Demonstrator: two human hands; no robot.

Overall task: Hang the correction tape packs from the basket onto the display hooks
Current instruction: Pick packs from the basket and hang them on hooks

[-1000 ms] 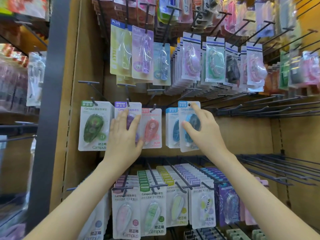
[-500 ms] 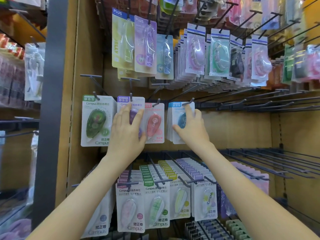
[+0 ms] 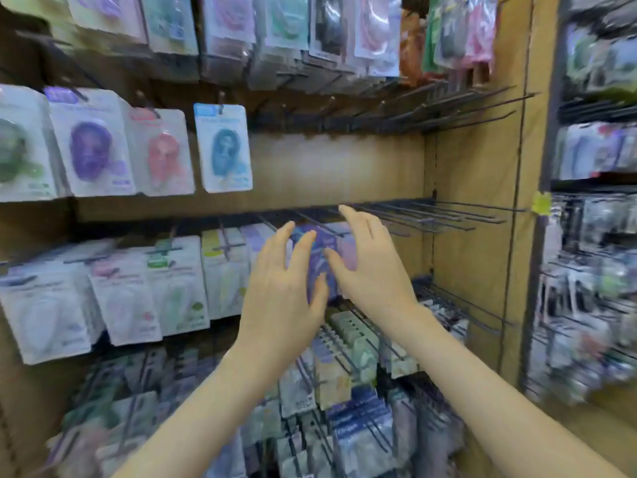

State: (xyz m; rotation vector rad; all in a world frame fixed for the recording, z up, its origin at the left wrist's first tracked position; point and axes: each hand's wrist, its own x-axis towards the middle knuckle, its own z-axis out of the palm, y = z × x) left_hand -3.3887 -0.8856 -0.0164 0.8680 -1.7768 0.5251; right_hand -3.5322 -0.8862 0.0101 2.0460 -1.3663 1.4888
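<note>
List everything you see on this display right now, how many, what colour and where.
middle-row packs: four; green, purple, red, blue; hanging at left
bare hooks: many; dark; right of the blue pack
lower-row packs: several stacks; white with pastel; left of the hands
purple pack: one; purple-blue; between the hands, contact unclear
top-row packs: many; mixed; top edge, blurred
yellow tag: one; yellow; right upright
left hand: fingers spread, centre
right hand: fingers spread, centre
</note>
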